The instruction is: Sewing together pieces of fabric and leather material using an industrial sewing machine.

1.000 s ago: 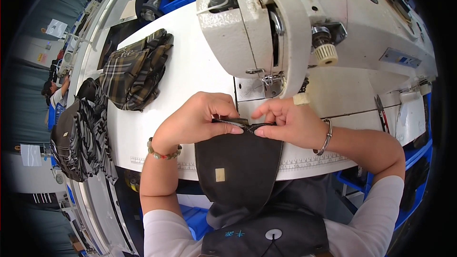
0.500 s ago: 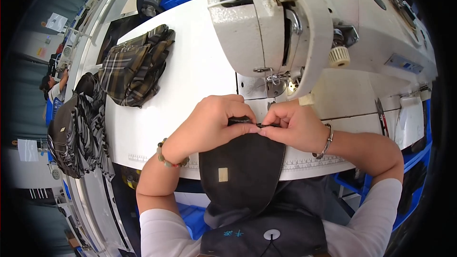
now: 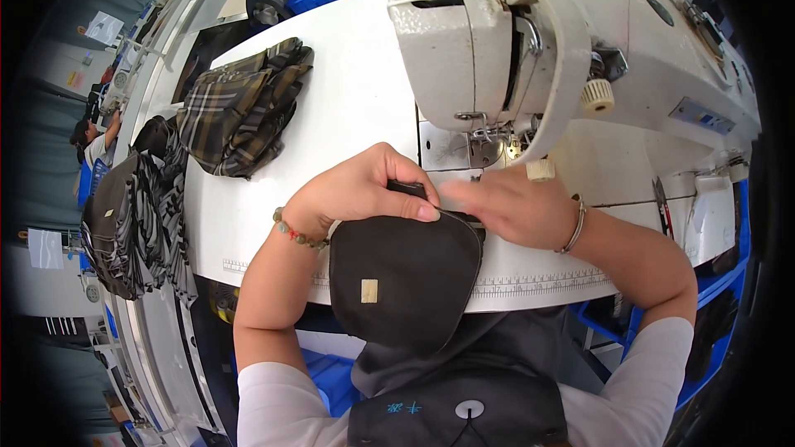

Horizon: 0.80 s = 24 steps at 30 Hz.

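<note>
The left hand [image 3: 364, 186] pinches the upper edge of a dark fabric piece [image 3: 406, 269]; the right hand [image 3: 517, 211], blurred, lies just beside it near the corner, its grip impossible to tell. The piece extends past the front of the desk [image 3: 356, 74], short of the sewing machine [image 3: 439, 50]. The step in hand appears to be arranging this edge; the next move calls for a steady left pinch while the right fingers settle the corner. Plaid fabric [image 3: 240, 108] lies farther left.
</note>
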### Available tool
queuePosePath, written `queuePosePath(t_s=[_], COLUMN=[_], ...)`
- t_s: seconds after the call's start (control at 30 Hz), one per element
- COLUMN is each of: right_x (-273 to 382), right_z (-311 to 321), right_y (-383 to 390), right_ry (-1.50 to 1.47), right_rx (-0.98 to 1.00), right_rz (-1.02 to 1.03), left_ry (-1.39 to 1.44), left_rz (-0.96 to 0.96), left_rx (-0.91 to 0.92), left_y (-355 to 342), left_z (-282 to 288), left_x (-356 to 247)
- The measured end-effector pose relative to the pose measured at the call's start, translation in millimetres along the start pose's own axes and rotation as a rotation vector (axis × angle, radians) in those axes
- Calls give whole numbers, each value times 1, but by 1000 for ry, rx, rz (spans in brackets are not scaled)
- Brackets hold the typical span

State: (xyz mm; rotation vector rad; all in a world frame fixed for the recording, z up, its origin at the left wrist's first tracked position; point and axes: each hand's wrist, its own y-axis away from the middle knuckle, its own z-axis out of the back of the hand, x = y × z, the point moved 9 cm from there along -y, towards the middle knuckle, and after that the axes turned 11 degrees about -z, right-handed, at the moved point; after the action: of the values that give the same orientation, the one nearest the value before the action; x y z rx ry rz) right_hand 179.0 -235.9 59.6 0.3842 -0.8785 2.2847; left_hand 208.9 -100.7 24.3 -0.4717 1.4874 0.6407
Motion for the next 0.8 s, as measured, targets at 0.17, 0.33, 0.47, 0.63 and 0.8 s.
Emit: queuePosePath(t_s=[0.17,0.33,0.47,0.63,0.8], right_x=[22,27,22,12,12], right_z=[5,-6,-21,-30,-26], right_y=[12,9,11,18,9], right_ry=[49,114,290,450,449], right_rx=[-65,-1,80,127,46], right_rz=[301,331,280,146,113], left_ry=[27,-302,-979,-1707,-1491], left_rz=[57,254,-81,-336,-249], left_rx=[77,288,-75,-448,-339], left_y=[-7,-20,-42,-17,0], left_z=[-10,10,58,9,-37], left_x=[11,20,-18,-87,-31])
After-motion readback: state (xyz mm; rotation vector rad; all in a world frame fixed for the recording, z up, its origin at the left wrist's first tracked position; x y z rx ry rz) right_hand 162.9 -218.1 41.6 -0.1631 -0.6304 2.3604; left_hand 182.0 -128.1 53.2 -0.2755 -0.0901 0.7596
